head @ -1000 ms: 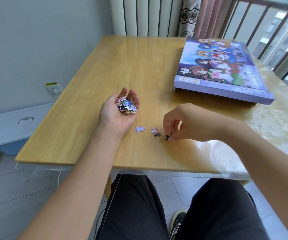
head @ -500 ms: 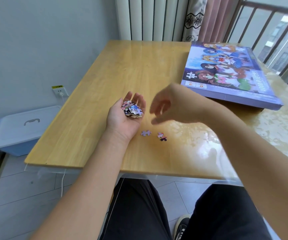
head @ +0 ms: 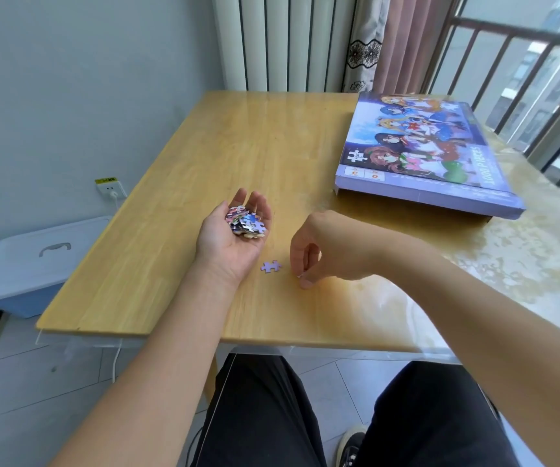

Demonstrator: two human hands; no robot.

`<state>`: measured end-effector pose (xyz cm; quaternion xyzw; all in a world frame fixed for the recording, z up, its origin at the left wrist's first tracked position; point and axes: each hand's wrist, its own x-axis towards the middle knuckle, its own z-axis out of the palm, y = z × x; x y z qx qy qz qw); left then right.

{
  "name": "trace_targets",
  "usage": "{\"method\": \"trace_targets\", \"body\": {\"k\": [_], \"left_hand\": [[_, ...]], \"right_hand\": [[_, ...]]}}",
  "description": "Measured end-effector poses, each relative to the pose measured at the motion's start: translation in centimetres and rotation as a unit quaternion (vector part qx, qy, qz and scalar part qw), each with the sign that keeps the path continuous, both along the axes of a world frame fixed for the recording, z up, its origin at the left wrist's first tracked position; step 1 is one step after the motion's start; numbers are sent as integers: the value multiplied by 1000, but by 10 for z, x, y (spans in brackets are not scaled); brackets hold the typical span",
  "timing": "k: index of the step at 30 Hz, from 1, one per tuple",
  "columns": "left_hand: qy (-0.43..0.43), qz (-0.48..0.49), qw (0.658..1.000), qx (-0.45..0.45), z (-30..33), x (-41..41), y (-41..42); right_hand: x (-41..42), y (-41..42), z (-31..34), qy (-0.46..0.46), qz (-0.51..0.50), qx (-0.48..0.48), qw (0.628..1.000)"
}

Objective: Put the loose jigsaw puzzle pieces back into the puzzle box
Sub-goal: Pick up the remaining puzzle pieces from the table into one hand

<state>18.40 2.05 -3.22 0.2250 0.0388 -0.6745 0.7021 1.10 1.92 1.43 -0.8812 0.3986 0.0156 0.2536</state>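
My left hand (head: 229, 242) rests palm up on the wooden table (head: 244, 153), cupped around a small heap of puzzle pieces (head: 245, 221). One lilac puzzle piece (head: 270, 266) lies loose on the table just right of that wrist. My right hand (head: 319, 249) is lowered beside it, thumb and fingertips pinched on another piece at the tabletop; that piece is almost fully hidden by the fingers. The puzzle box (head: 420, 153), purple with a cartoon picture on its lid, lies closed at the far right of the table.
A blue plastic storage bin (head: 25, 264) stands on the floor left of the table, below a wall socket (head: 111, 188). A radiator (head: 285, 42) and curtain are behind the table, a railing at right. My legs are under the near edge.
My right hand dropped a piece into the left palm, then came back down to the table and pinched the second loose piece. One piece now lies free instead of two.
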Motion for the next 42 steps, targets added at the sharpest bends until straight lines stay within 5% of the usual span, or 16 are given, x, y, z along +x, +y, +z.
{"method": "trace_targets", "body": {"k": [42], "left_hand": [[3,2,1000,6,2,-4,2]], "right_hand": [[18,20,14,60,-154,-40,986]]}}
